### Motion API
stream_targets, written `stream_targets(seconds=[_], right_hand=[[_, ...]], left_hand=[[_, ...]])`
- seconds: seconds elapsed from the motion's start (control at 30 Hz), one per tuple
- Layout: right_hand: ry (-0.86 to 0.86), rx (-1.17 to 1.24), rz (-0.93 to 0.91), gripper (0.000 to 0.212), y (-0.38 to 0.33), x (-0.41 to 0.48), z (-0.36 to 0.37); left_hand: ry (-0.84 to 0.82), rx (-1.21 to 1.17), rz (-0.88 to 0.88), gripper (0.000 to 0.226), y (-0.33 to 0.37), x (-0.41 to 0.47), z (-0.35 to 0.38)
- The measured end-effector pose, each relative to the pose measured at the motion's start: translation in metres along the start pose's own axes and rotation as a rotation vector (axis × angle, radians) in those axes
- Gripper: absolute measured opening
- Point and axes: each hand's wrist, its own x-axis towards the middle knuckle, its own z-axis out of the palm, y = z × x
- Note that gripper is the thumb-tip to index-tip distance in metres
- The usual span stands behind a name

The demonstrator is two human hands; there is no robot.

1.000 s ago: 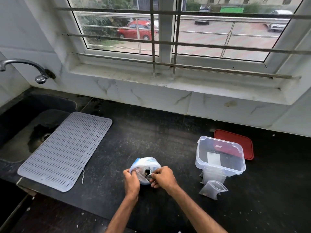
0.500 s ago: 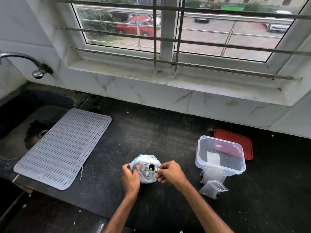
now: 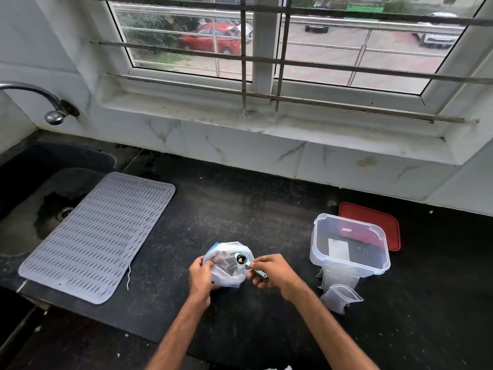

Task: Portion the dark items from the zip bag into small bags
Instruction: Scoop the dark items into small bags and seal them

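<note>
A translucent zip bag (image 3: 229,276) with a blue seal stands open on the black counter, dark items (image 3: 224,264) showing inside. My left hand (image 3: 200,273) grips the bag's left edge. My right hand (image 3: 270,271) pinches the handle of a small teal measuring scoop (image 3: 242,260), whose bowl sits over the bag's mouth with a few dark bits in it. Small clear bags (image 3: 340,296) lie to the right, in front of the plastic tub.
A clear plastic tub (image 3: 317,252) stands right of the bag, its red lid (image 3: 384,222) lying behind it. A grey ribbed drying mat (image 3: 98,236) lies to the left beside the dark sink (image 3: 24,209) and tap (image 3: 53,116). The counter's front edge runs just below my forearms.
My right hand has lifted the teal scoop up out of the zip bag's mouth, so its bowl now shows. My left hand still holds the bag's edge.
</note>
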Motion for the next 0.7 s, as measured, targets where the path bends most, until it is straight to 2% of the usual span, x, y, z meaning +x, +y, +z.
stream_targets(seconds=[0.07,0.17,0.23,0.27,0.33,0.4,0.47,0.5,0.53,0.63,0.7], right_hand=[[-0.013,0.013,-0.040,0.016,-0.008,-0.007,-0.006],[-0.021,0.030,-0.091,0.016,-0.017,-0.021,-0.018],[-0.010,0.045,-0.129,0.016,-0.019,-0.034,-0.030],[0.006,0.042,-0.145,0.015,-0.019,-0.041,-0.038],[0.042,0.021,-0.161,0.015,-0.016,-0.056,-0.054],[0.083,0.032,-0.177,0.015,-0.009,-0.071,-0.074],[0.152,0.055,-0.195,0.014,0.003,-0.089,-0.097],[0.190,0.059,-0.202,0.014,0.008,-0.097,-0.107],[0.233,0.067,-0.206,0.013,0.015,-0.106,-0.119],[0.328,0.048,-0.203,0.012,0.033,-0.125,-0.150],[0.375,-0.033,-0.184,0.013,0.046,-0.130,-0.164]], left_hand=[[-0.001,-0.021,0.021,0.008,0.000,0.004,0.003],[-0.018,-0.026,0.044,0.012,0.000,0.011,0.010],[-0.038,0.051,0.121,0.013,-0.001,0.013,0.016],[-0.047,0.102,0.164,0.017,-0.002,0.012,0.019],[-0.016,0.199,0.251,0.039,-0.002,0.007,0.019],[0.176,0.285,0.439,0.059,0.005,-0.007,0.020],[0.309,0.306,0.723,0.057,0.014,-0.032,0.028],[0.262,0.302,0.814,0.052,0.019,-0.047,0.035],[0.143,0.294,0.846,0.047,0.020,-0.064,0.048],[-0.269,0.442,0.870,0.030,0.002,-0.106,0.091],[-0.454,0.585,0.850,0.031,-0.024,-0.117,0.114]])
